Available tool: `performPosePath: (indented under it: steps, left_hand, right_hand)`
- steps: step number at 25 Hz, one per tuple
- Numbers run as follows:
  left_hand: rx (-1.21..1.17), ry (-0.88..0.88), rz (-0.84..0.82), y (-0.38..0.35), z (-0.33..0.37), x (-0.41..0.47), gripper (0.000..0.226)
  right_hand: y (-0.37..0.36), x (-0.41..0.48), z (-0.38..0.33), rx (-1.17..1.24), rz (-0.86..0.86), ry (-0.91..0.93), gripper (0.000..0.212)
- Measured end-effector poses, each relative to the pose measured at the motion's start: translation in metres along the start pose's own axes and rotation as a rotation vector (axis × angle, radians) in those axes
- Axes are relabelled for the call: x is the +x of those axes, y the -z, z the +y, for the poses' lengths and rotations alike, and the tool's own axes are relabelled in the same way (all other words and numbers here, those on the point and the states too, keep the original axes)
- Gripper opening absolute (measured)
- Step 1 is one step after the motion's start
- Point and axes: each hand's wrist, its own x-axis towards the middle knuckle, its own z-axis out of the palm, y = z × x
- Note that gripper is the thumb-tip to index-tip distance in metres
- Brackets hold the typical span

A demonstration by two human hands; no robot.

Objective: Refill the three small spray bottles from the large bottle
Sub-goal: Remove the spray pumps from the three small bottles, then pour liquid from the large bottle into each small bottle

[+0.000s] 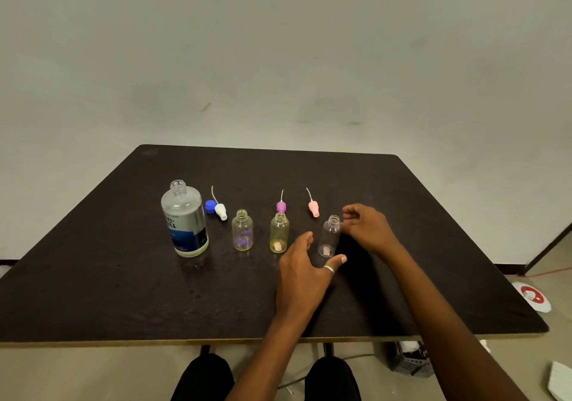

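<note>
The large clear bottle (185, 219) with a blue-grey label stands uncapped at the left of the dark table (123, 276). Its blue cap (210, 206) lies beside a white spray head (221, 211). Three small open bottles stand in a row: a yellowish one (242, 230), another yellowish one (279, 233) and a clear one (330, 236). A purple spray head (281, 205) and a pink spray head (313, 208) lie behind them. My left hand (305, 272), fingers spread, sits just in front of the clear bottle. My right hand (366, 226) hovers loosely curled beside its neck, holding nothing.
The table's front edge runs close to my knees. On the floor at the right lie a white disc with red print (533, 296), a grey box with cables (411, 359) and some white paper (561, 382). A plain wall stands behind the table.
</note>
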Motion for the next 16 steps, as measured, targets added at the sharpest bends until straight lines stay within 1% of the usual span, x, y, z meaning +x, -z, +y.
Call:
performPosePath:
  steps: [2,4,7,9,10,12,14,16]
  left_hand:
    - [0.014,-0.010,0.018,0.009,-0.002,-0.012,0.080]
    - [0.022,-0.043,0.055,0.020,-0.004,-0.025,0.065]
    - [0.007,-0.103,0.171,0.044,-0.003,-0.040,0.034]
    - [0.030,-0.126,0.276,0.064,-0.005,-0.039,0.025]
    - [0.043,-0.115,0.329,0.074,-0.006,-0.034,0.027]
    - [0.069,-0.042,0.389,0.091,-0.012,-0.019,0.043]
    - [0.131,0.043,0.381,0.103,-0.017,-0.003,0.063]
    - [0.186,0.075,0.348,0.107,-0.019,0.009,0.075]
  right_hand:
    - [0.015,-0.006,-0.009,-0.016,0.065,-0.014,0.038]
    - [0.028,-0.014,-0.025,-0.040,0.150,0.029,0.028]
    - [0.041,-0.030,-0.057,-0.029,0.256,0.115,0.016]
    - [0.043,-0.041,-0.079,0.018,0.296,0.162,0.009]
    - [0.042,-0.047,-0.089,0.049,0.307,0.188,0.008]
    - [0.038,-0.057,-0.109,0.094,0.314,0.239,0.008]
    - [0.030,-0.066,-0.126,0.125,0.306,0.287,0.009]
    - [0.022,-0.073,-0.138,0.161,0.292,0.323,0.008]
